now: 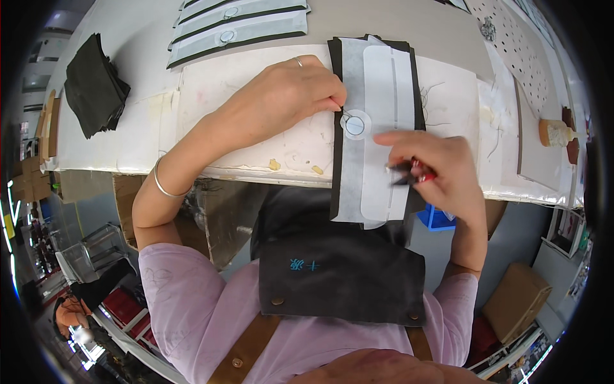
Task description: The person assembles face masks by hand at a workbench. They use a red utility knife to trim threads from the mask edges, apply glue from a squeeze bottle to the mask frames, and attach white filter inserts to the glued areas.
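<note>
A stack of long black panels (384,185) faced with pale blue-white backing lies upright before me, its near end past the table's front edge. The top panel carries a clear round patch (355,125) with a dark ring line. At the stack's left edge, my left hand (281,96) pinches a thin dark thread beside that patch. Over the right side of the stack, my right hand (441,163) has its fingers curled round a small red-and-black tool (419,171). Motion blurs the tool, so I cannot tell its exact kind. The index finger points toward the patch.
More backed panels (236,38) lie overlapped at the far left of centre. A pile of black pieces (96,86) sits at the left. Loose dark threads (435,109) lie right of the stack. A bottle (555,133) and a perforated board (511,48) are at the right.
</note>
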A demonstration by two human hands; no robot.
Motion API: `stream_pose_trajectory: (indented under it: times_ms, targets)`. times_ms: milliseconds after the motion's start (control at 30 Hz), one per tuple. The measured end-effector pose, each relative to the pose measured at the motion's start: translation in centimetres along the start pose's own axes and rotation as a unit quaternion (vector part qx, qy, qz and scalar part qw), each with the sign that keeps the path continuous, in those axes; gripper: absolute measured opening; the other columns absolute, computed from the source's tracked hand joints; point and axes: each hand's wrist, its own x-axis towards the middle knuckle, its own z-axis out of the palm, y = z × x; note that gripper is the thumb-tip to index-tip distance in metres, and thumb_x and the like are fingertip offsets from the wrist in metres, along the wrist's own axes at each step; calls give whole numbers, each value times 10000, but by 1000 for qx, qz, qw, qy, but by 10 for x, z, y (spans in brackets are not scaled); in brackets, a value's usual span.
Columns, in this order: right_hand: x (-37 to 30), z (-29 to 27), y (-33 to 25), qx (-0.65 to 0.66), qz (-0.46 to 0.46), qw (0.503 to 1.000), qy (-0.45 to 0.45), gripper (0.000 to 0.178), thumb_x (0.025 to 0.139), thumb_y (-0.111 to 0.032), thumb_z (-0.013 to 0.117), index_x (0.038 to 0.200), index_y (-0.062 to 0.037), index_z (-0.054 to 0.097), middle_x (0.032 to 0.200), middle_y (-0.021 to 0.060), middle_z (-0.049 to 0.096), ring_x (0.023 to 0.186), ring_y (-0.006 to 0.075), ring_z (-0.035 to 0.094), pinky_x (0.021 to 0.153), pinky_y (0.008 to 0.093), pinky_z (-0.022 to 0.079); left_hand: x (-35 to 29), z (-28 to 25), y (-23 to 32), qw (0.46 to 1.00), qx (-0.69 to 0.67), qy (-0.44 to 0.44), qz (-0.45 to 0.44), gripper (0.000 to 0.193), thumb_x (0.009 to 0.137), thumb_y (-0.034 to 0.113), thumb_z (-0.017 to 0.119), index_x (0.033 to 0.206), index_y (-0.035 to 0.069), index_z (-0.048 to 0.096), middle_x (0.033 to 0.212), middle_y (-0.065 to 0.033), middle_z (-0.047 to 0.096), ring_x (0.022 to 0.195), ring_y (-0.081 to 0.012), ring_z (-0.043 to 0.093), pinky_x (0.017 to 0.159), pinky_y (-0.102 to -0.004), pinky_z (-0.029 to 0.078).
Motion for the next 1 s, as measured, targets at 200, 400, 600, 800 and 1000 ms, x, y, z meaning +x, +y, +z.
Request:
stream_pose_trajectory:
  times_ms: [200,400,600,800,1000]
  targets:
    - [30,-25,9,-43,45,998,8,246,814,-78,764,1031,-11,670,779,100,634,639,177,556,598,278,448,-3,-1,1,997,-57,-33,-49,121,871,90,750,949,27,683,889,-69,632,917,-270,590,806,-374,494]
    - [48,-24,9,22,12,999,-23,314,886,-273,786,886,-12,611,651,76,491,596,208,429,567,317,392,-4,8,-5,995,-84,-30,-54,104,912,96,727,961,26,668,1003,-51,611,962,-245,580,851,-346,490]
    - [64,-36,14,-74,17,996,-54,361,905,-316,761,803,-21,578,600,94,448,560,245,416,546,347,361,-5,4,-6,954,-257,-38,-152,100,994,116,663,1002,20,638,996,-40,623,951,-154,591,894,-300,490]
    - [86,-37,9,-183,-6,975,-129,431,900,-380,740,698,-31,588,557,124,464,548,328,466,548,400,366,-2,3,-3,956,-236,-28,-170,133,1006,140,658,1010,9,637,950,-42,645,889,-135,587,866,-293,494]
    - [99,-32,15,-197,-43,968,-148,434,906,-406,717,695,-39,623,566,129,500,554,329,485,559,429,384,1,4,-1,957,-226,-25,-182,152,1000,152,669,1007,4,637,933,-21,642,847,-117,555,818,-282,482]
